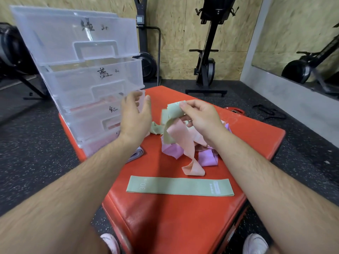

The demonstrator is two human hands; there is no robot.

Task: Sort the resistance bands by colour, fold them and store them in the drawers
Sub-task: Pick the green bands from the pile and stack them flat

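The green band (173, 111) is lifted above the heap, pinched near its upper end between the thumb and fingertips of the right hand (200, 116). It looks like a thin woven loop: light, limp and not fragile, so it folds over itself and droops wherever it is unsupported. A peach band (183, 142) hangs tangled with it and trails down in a twist to the surface. It would likely come along on any pull, so the two want parting first. The best place to take hold is probably the two ends of the flattened loop, one per hand, so the cloth can be drawn straight and laid flat before it is folded.

Under the right hand lies the heap (207, 158) of lilac, peach and green bands, loosely crossed over one another. Nearer the person, a flat green band (179, 186) lies stretched out on its own, well apart from the heap.

The left hand (134, 116) is open with its fingers fairly straight and grips nothing that I can make out. It hovers just beside the lower fronts of the clear plastic drawers (88, 74), which stand stacked at the left edge of the red padded surface (165, 217).
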